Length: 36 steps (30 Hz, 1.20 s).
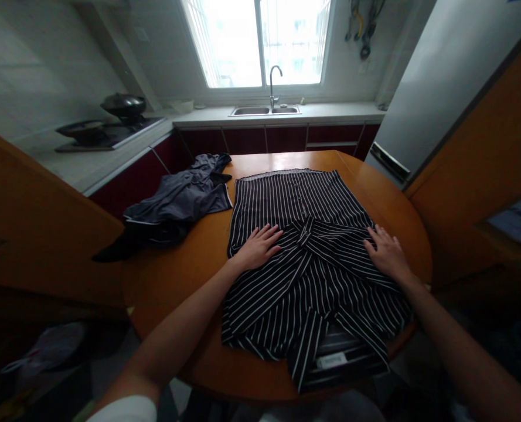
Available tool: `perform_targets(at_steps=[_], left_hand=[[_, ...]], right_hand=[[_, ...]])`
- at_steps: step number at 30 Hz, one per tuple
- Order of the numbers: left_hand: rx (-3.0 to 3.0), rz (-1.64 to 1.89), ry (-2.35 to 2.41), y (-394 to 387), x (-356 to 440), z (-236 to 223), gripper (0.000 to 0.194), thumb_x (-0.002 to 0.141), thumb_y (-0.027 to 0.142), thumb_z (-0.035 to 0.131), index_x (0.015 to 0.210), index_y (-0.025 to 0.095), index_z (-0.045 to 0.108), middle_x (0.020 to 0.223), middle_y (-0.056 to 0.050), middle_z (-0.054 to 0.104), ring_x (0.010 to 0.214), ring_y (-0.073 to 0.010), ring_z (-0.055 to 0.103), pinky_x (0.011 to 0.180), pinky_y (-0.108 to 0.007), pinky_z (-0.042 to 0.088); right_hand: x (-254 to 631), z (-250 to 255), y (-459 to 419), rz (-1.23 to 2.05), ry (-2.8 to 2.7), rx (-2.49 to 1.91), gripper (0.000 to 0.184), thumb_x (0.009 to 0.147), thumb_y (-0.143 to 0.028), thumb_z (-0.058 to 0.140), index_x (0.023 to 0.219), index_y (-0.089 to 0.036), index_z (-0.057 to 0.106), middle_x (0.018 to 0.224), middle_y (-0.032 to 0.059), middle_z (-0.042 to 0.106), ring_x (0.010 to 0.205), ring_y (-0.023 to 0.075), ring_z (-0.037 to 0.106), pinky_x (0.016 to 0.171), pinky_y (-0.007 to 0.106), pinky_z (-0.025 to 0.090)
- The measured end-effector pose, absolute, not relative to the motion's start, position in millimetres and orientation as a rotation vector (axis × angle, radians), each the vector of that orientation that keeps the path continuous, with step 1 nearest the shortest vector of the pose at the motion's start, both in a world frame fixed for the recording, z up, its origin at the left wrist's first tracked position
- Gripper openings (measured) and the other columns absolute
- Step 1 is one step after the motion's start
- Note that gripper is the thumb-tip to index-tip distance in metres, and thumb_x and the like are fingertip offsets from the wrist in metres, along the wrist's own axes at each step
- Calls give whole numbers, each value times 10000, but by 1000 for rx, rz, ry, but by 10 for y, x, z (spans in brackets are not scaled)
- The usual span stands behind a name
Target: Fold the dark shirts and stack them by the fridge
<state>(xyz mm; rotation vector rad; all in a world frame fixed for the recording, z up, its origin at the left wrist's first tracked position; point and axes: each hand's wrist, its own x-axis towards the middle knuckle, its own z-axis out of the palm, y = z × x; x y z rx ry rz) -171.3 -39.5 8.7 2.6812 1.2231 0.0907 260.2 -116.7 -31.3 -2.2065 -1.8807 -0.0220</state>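
A black shirt with white stripes [286, 199] lies spread on the round wooden table, its collar and white label toward me and its hem toward the window. Its sleeves are folded inward across the front and meet near the middle. My left hand [258, 247] rests flat on the folded sleeve at the left, fingers spread. At the right edge of the shirt, my right hand [387, 253] lies with fingers apart on the other sleeve. Neither hand grips the cloth.
A crumpled heap of dark grey clothing [185, 196] lies on the table's left side, partly over its edge. Beyond the wooden table [172, 305] are a counter with a sink [264, 110], a stove with pans [123, 105] at left, and a fridge [440, 88] at right.
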Motion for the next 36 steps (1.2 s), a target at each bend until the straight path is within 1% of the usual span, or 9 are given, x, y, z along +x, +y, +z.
perform_targets(at_steps=[7,19,30,36], left_hand=[[2685,89,1218,-404,-1715,97,615,1050,589,238,1598,312,285,1683,3,190,1557,-285,129,1252,-536,121],[2678,96,1217,-396,-1713,93,603,1049,583,255,1598,333,276,1679,7,207,1556,-283,136,1250,-535,119],[2674,75,1218,-410,-1695,132,612,1053,568,254,1597,290,289,1682,-16,201,1558,-291,121,1248,-548,117],[2686,104,1210,-392,-1716,85,604,1051,576,249,1599,322,274,1682,2,199,1559,-280,118,1248,-539,126]], right_hand=[[2611,-323,-1154,-17,-1869,-2214,631,1021,-496,295,1526,-142,429,1620,163,346,1489,311,323,1196,565,251],[2617,-335,-1156,-30,-1872,-2210,642,1023,-507,277,1529,-142,426,1617,157,356,1491,302,322,1198,555,253],[2609,-311,-1163,-7,-1869,-2215,638,1025,-502,278,1531,-141,418,1623,162,342,1494,299,314,1204,553,238],[2605,-313,-1158,-15,-1870,-2222,639,1024,-500,272,1530,-140,421,1620,161,348,1491,301,319,1202,555,237]])
